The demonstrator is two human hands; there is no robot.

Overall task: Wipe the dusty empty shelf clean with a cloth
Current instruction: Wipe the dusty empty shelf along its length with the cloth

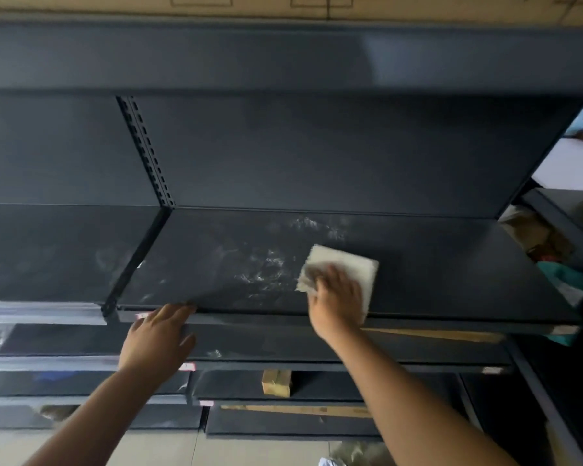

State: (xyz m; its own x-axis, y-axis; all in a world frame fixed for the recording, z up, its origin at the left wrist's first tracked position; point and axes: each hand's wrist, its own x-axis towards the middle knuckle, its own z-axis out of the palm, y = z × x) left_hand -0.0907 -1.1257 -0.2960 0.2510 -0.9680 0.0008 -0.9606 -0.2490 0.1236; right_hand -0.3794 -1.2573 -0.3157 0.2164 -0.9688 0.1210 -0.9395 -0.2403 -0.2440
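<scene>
- The right grip (337, 297) was pressed flat on the folded cloth (345, 267); the left grip (159, 331), open, was braced on the shelf (451, 264) edge.
- Wiping was judged under way; the dust smears (263, 274) leftward called for the next pass.

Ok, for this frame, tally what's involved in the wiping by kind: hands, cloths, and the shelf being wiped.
Hands: 2, left hand resting on the front edge, right hand pressing the cloth
Cloths: 1, white cloth flat on the shelf
Shelf being wiped: 1, dark shelf with whitish dust smears left of the cloth
Total: 4
</scene>
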